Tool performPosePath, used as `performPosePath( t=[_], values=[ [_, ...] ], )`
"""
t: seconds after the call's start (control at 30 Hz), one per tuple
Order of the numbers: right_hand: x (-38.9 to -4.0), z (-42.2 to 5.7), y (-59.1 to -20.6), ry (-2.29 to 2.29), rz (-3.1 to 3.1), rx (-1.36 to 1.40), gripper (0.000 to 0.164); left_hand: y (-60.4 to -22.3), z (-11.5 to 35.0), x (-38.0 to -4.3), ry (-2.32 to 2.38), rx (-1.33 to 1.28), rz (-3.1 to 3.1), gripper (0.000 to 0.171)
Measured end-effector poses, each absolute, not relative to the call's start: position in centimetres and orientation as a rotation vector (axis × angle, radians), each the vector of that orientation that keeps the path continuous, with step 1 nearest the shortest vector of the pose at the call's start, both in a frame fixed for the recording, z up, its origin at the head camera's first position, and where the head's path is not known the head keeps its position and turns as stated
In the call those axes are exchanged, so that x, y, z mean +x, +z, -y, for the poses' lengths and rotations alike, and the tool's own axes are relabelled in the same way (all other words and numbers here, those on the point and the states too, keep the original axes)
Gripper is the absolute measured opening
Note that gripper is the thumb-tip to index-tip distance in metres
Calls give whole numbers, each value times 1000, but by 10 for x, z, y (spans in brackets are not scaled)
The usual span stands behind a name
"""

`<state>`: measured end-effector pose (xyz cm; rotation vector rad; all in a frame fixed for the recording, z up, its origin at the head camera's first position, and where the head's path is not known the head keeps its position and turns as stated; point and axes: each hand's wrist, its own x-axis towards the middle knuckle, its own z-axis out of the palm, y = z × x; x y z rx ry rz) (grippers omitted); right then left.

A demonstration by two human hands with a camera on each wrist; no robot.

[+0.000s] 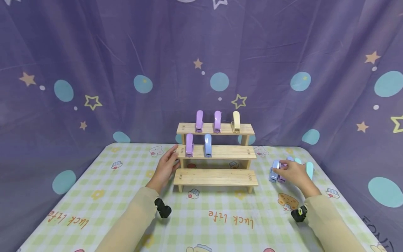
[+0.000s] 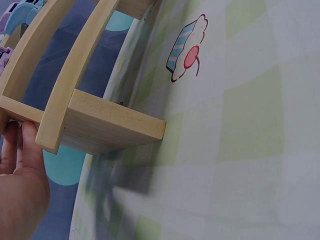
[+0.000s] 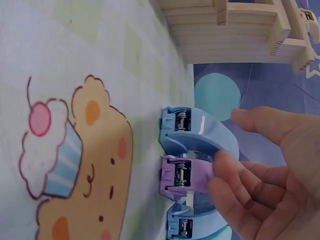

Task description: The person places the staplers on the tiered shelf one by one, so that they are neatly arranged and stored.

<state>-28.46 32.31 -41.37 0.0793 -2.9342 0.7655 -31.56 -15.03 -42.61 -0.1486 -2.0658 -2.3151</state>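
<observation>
My left hand [image 1: 163,168] touches the left end of the wooden three-tier rack [image 1: 220,177] at its middle board, fingers fairly straight; its thumb is hidden in the left wrist view. On the right, my right hand [image 1: 294,172] is over a row of small staplers. Its thumb and index finger are spread around the nearest blue stapler [image 3: 197,127], with the fingertips beside a purple stapler [image 3: 187,176]. A gap shows between thumb and blue stapler. Another blue stapler [image 3: 197,225] is below, and a mint stapler [image 1: 310,170] stands right of the hand.
On the top board stand two purple staplers [image 1: 217,121] and a cream stapler [image 1: 236,121]. The middle board bears a purple stapler [image 1: 189,145] and a blue stapler [image 1: 208,145]. A checked cloth [image 1: 126,189] covers the table; a purple curtain [image 1: 176,42] hangs behind.
</observation>
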Motion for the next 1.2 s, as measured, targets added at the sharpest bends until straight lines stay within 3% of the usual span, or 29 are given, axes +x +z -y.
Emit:
performPosePath(
  t=[0.27,0.4,0.5,0.63,0.8,1.2],
  values=[
    [-287,-314,-414,790,2957,65,71,-426,150,-316,-2297,-149,2085,51],
    [-288,-308,-418,869,2954,55,50,-425,150,-316,-2294,-130,2090,51],
    [-291,-304,-423,940,2971,35,44,-425,150,-316,-2299,-115,2092,50],
    [-293,-300,-429,978,3014,-18,58,-422,150,-315,-2321,-128,2095,51],
    [-294,-299,-434,935,3043,-49,64,-424,151,-315,-2324,-150,2093,51],
    [-290,-295,-436,904,3032,-47,53,-423,150,-315,-2317,-124,2082,50]
  ],
)
